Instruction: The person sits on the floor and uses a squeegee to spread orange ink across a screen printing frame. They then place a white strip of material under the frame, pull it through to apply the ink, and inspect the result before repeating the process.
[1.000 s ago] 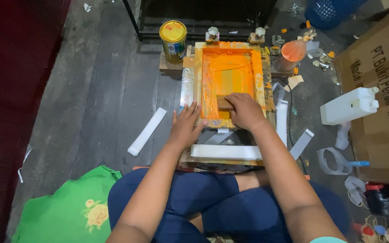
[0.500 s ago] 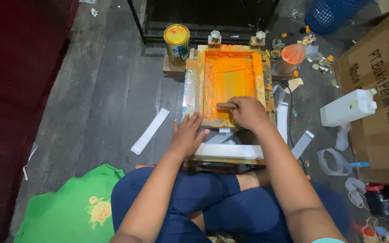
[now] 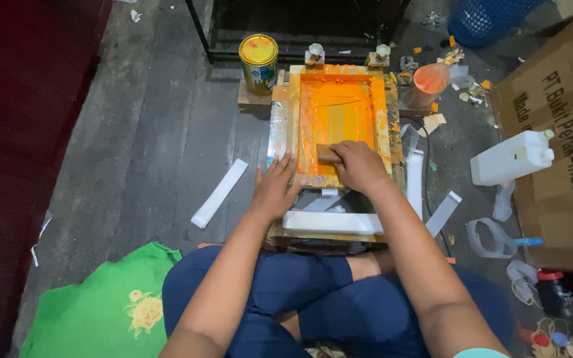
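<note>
Floorboards point(image 3: 134, 132) of dark, worn wood carry everything; the person sits cross-legged at their near edge. A brown cardboard box point(image 3: 565, 139) fills the right edge, with a white plastic jug point(image 3: 509, 158) lying against it, and a green cloth with a flower print point(image 3: 101, 308) lies at the near left corner.

Straight ahead of the knees sits the screen frame point(image 3: 339, 126), a wooden rectangle flooded with orange ink, its long axis running away from the person. A yellow-lidded tin point(image 3: 258, 61) stands at its far left corner and an orange-smeared cup point(image 3: 426, 83) at its far right. A white strip point(image 3: 219, 193) lies on the boards just left of the frame.

The squeegee point(image 3: 327, 154) lies across the frame's near end, its long axis crosswise to the frame, with the inked mesh stretching away beyond it. The right hand point(image 3: 359, 166) is on it, fingers curled shut around the wooden handle and hiding most of it. The left hand point(image 3: 276, 187) holds nothing: it lies flat and spread on the frame's near left corner, pressing down on the rim beside the squeegee.
</note>
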